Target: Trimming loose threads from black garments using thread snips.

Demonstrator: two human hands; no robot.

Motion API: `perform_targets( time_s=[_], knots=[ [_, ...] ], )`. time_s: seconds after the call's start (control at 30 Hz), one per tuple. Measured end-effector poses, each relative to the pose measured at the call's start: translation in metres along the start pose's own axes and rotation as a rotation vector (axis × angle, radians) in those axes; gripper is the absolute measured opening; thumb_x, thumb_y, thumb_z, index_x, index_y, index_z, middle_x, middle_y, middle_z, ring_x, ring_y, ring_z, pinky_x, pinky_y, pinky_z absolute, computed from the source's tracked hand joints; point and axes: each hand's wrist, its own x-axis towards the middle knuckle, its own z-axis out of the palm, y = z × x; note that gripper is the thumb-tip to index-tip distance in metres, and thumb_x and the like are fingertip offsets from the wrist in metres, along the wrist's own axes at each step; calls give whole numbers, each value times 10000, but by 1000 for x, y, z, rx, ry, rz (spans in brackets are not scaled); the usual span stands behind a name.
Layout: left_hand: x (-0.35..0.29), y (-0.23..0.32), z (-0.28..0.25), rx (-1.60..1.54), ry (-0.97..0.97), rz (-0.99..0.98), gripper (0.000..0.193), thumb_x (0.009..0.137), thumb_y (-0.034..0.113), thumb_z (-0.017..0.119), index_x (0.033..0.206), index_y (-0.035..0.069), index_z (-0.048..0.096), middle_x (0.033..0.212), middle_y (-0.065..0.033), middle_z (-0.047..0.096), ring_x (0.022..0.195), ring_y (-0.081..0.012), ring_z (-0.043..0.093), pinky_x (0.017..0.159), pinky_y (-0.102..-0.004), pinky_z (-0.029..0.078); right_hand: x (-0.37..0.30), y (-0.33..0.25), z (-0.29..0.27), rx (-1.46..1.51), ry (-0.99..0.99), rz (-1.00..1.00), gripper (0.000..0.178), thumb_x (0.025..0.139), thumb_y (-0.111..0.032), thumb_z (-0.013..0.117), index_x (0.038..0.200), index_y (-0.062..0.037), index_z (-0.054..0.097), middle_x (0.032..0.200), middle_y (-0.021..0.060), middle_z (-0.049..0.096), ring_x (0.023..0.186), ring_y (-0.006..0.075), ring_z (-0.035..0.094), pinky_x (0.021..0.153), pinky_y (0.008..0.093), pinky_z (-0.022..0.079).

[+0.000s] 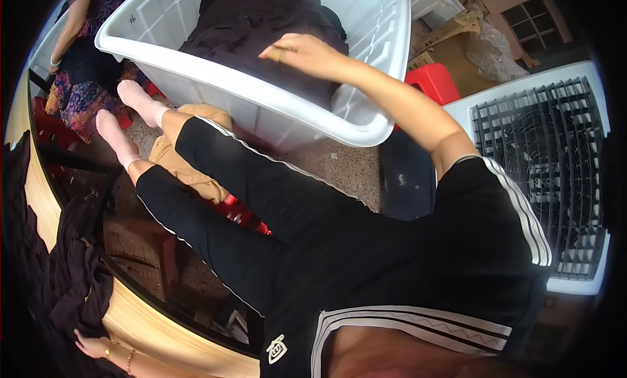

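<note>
— Where is the right hand (297,51)?

— It reaches into the white tub (274,110). The palm faces down and the fingers lie loosely bent on the dark cloth (255,25) that fills the tub. They touch the cloth near the tub's near rim, but I cannot tell if they really grip it.

— And the left hand (91,345)?

— It is far away, at the lower left, on the wooden table (150,332). It lies flat and open on the table's edge, just beside another dark cloth pile (65,273). There are gold bracelets on the wrist.

— What stands around the tub?

— The person's legs in black trousers stretch out in front of it, with pale socks. To the right is a white fan (542,175) with a black grille. Behind the tub is a red stool (434,82). At the upper left, another person in a flowered dress (85,90) sits.
</note>
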Motion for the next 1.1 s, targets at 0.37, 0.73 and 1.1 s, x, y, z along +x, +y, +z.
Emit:
perform_targets(
  time_s=[0.37,0.73,1.1],
  knots=[
    [-236,133,-10,26,-566,223,434,934,166,610,1326,0,524,1444,-103,442,1330,-229,389,1108,-363,287,101,181,63,-73,-46,721,1178,562,-678,781,1405,49,399,1348,231,525,1250,314,526,1065,347,404],
    [-307,177,-11,-12,-668,66,420,960,71,551,1370,15,479,1458,-102,436,1309,-194,421,1111,-324,293,95,228,111,50,-362,810,914,595,-540,793,1196,119,592,1202,266,620,1105,321,626,928,342,487],
    [-330,184,-1,-314,-715,-3,416,921,42,578,1329,-1,511,1401,-95,493,1293,-191,432,1125,-348,269,75,129,35,611,-98,692,354,642,-319,832,886,-79,740,799,6,681,601,92,523,508,250,347]
  ],
)
